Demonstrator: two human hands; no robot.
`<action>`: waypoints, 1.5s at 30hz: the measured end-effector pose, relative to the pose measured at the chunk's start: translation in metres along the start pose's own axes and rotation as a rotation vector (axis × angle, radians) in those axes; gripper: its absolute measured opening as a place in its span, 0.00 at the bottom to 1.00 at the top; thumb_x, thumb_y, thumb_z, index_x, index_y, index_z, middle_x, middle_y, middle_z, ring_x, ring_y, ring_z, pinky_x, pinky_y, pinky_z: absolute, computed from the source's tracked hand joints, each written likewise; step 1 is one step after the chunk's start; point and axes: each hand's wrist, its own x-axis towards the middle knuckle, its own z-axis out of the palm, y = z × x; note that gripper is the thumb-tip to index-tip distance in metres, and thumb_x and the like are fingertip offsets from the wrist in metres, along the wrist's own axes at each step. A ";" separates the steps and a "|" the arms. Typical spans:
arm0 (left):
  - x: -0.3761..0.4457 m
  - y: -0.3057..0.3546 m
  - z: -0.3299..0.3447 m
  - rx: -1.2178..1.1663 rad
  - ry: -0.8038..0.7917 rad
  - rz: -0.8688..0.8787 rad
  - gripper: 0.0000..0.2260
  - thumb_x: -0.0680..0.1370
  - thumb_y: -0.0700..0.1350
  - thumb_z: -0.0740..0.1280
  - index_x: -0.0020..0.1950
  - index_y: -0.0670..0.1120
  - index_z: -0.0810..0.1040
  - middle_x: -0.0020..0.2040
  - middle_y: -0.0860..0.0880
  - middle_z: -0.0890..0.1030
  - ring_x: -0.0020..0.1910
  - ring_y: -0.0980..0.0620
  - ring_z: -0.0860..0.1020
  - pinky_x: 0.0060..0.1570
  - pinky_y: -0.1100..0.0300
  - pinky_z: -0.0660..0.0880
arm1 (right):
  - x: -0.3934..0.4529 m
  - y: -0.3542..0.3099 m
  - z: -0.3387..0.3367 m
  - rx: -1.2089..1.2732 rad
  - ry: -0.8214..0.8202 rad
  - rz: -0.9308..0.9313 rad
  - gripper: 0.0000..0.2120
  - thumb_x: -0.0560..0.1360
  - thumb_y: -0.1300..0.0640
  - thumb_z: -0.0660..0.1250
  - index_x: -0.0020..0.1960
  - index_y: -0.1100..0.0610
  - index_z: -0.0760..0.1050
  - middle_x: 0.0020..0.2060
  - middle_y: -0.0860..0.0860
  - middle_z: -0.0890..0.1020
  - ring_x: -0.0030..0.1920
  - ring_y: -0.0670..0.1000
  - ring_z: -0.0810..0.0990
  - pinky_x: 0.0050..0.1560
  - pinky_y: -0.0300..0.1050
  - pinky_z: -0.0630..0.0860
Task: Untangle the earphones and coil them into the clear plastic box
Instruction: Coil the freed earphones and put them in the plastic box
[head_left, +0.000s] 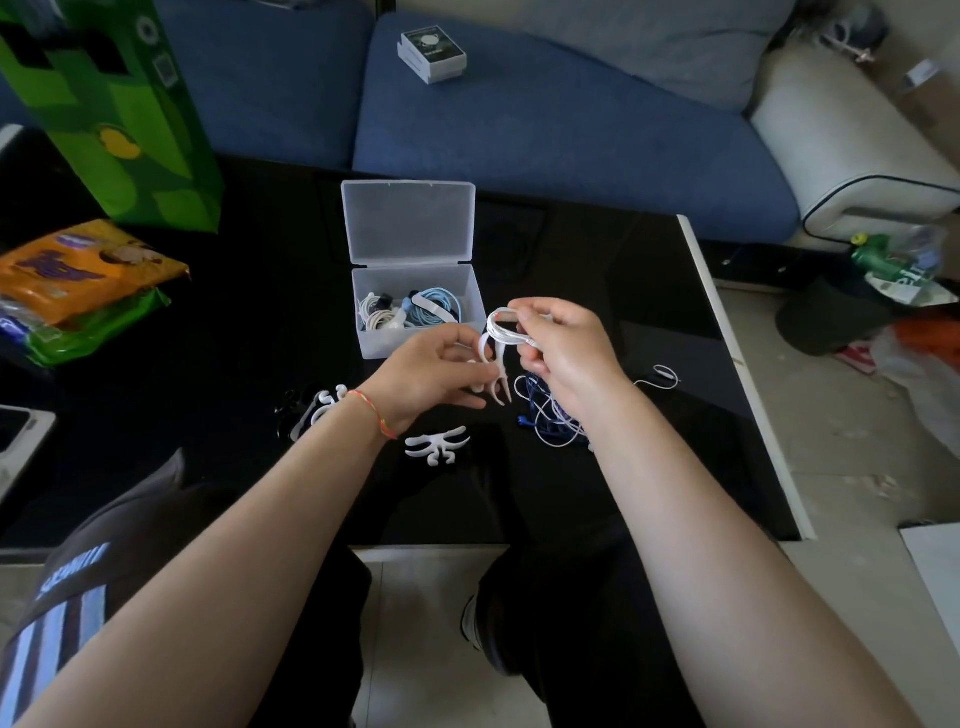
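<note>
Earphones wound on a holder, box open

Box (415, 312) of clear plastic stands on the black table (597, 270), its lid (409, 221) tipped back. Inside lie a white coiled earphone (375, 314) and a light blue one (434, 309). The left hand (434, 371) grips a white winder (496, 364) just beside the box, fingers curled round it. The right hand (558, 348) pinches a white cable (506, 327) looped at the winder's top. A tangle (550, 421) of blue and white cord lies on the table under the right wrist. Two spare winders (437, 444) (319, 408) lie near the left wrist. An orange snack bag (78, 270) at the left carries print too blurred to read.
</note>
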 end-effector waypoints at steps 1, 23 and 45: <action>0.000 0.000 0.001 -0.003 0.011 0.011 0.07 0.76 0.34 0.70 0.51 0.42 0.75 0.41 0.43 0.81 0.38 0.53 0.80 0.45 0.56 0.82 | 0.000 0.001 0.001 -0.027 0.009 0.004 0.06 0.82 0.64 0.63 0.51 0.60 0.79 0.40 0.52 0.82 0.28 0.46 0.68 0.25 0.35 0.65; 0.004 -0.007 0.000 0.371 0.299 0.177 0.09 0.73 0.40 0.76 0.47 0.48 0.78 0.43 0.49 0.85 0.47 0.47 0.83 0.51 0.51 0.81 | 0.000 0.004 0.002 -0.533 0.052 -0.199 0.08 0.81 0.60 0.63 0.57 0.56 0.80 0.40 0.45 0.78 0.32 0.44 0.76 0.34 0.38 0.74; 0.004 0.001 0.001 -0.424 0.074 0.002 0.05 0.80 0.33 0.63 0.46 0.41 0.71 0.44 0.39 0.78 0.50 0.41 0.81 0.52 0.50 0.81 | 0.000 0.004 0.004 -0.449 0.002 -0.217 0.06 0.79 0.60 0.66 0.52 0.55 0.81 0.43 0.51 0.81 0.31 0.44 0.75 0.32 0.35 0.73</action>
